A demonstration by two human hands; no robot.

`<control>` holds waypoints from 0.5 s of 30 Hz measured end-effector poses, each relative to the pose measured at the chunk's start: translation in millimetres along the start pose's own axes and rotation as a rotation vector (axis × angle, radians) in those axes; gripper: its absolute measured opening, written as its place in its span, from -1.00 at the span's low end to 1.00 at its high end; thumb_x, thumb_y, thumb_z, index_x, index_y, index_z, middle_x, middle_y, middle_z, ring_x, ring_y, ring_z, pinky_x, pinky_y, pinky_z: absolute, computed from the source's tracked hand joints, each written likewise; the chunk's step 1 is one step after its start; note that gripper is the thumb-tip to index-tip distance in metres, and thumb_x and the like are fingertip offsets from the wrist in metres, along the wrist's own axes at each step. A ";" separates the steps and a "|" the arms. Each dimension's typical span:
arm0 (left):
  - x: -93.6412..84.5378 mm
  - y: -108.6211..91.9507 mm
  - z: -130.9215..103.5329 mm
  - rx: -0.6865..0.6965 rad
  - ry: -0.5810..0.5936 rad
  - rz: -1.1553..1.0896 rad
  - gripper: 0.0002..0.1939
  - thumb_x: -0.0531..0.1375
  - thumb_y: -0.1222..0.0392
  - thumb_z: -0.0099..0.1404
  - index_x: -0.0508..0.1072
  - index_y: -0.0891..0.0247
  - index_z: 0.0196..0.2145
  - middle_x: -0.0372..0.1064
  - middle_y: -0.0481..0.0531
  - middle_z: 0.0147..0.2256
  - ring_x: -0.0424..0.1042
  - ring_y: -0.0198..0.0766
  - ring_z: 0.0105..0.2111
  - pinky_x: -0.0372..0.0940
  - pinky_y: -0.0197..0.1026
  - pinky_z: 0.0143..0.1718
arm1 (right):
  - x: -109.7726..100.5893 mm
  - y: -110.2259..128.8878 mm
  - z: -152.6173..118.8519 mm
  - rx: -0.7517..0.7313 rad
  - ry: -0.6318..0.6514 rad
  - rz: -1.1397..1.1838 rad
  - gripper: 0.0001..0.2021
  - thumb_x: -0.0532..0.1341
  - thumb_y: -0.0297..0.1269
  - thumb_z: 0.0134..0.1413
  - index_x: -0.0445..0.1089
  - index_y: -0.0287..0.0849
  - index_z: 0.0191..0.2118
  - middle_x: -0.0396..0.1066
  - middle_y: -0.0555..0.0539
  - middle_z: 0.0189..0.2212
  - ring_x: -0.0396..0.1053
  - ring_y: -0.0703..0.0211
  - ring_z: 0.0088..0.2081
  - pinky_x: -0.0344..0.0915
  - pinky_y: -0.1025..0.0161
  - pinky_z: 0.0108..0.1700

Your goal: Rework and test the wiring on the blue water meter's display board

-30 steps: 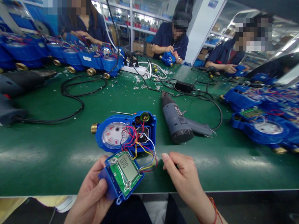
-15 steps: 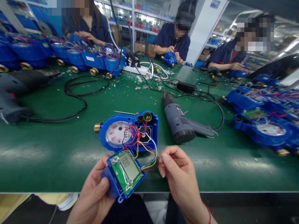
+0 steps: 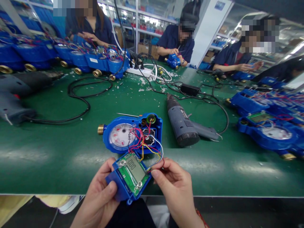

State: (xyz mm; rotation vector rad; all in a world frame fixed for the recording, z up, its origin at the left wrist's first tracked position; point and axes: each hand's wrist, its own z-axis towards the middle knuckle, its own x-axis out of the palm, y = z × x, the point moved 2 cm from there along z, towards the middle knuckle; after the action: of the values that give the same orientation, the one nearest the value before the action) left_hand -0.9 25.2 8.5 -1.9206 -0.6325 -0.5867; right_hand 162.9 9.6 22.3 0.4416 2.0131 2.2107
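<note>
A blue display module [image 3: 129,180] with a green circuit board sits gripped in the left hand [image 3: 102,199] over the surface [image 3: 59,158] edge. The right hand [image 3: 174,183] pinches its coloured wires [image 3: 152,152], which lead to the open water meter [image 3: 133,134]. The wire-tucking step seems underway; seating them needs gentle fingers.

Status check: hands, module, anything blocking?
Left hand grips blue display module. Right hand pinches its wires. Open water meter just beyond; heat gun lies clear.

Bright overhead light, soft glare streaks on the green table [image 3: 59,158], edges curved and blurred by wide-angle distortion.
</note>
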 end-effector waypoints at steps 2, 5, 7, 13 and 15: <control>1.2 -0.1 0.1 -0.001 -0.004 0.006 -0.50 0.58 0.11 -0.23 0.44 0.18 -0.37 0.39 -0.05 -0.45 0.39 -0.32 -0.49 0.38 -0.35 -0.46 | -2.6 0.7 1.5 -0.052 0.005 -0.085 -0.93 0.31 -0.44 0.02 0.50 -0.13 -0.42 0.47 0.06 -0.50 0.40 0.39 -0.47 0.31 0.53 -0.42; 3.2 -0.8 0.3 -0.009 -0.020 -0.007 -0.50 0.58 0.13 -0.23 0.45 0.18 -0.36 0.41 -0.06 -0.44 0.39 -0.32 -0.48 0.39 -0.35 -0.45 | -6.8 4.0 2.7 -0.197 0.024 -0.231 -0.85 0.24 -0.50 0.06 0.48 -0.14 -0.45 0.46 0.07 -0.51 0.38 0.40 -0.47 0.30 0.53 -0.39; 4.1 -2.2 0.0 -0.017 -0.028 -0.016 -0.50 0.59 0.14 -0.24 0.47 0.18 -0.36 0.45 -0.05 -0.42 0.43 -0.31 -0.46 0.42 -0.35 -0.42 | -11.6 6.0 5.2 -0.230 -0.008 -0.279 -0.83 0.21 -0.50 0.08 0.46 -0.16 -0.46 0.43 0.07 -0.54 0.37 0.40 -0.51 0.30 0.52 -0.42; -1.1 -6.5 -2.2 -0.025 -0.084 -0.006 -0.44 0.58 0.07 -0.21 0.55 0.10 -0.21 0.56 -0.01 -0.25 0.54 -0.19 -0.31 0.50 -0.24 -0.24 | -26.5 9.9 9.7 -0.124 -0.172 -0.156 -0.85 0.26 -0.33 0.12 0.44 -0.20 -0.46 0.40 0.03 -0.57 0.35 0.38 -0.59 0.31 0.50 -0.52; -2.4 -5.6 -1.7 -0.033 -0.053 0.009 -0.44 0.57 0.09 -0.19 0.55 0.12 -0.19 0.56 0.00 -0.24 0.55 -0.17 -0.30 0.50 -0.23 -0.23 | -21.8 8.5 5.0 -0.074 -0.084 -0.130 -0.83 0.27 -0.29 0.13 0.46 -0.20 -0.46 0.41 0.01 -0.56 0.37 0.36 -0.57 0.33 0.49 -0.50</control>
State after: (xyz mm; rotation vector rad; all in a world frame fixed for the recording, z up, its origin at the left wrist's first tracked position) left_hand -6.6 25.3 11.3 -1.9745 -0.6505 -0.5450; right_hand 186.0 7.3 28.2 0.3775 1.8555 2.1440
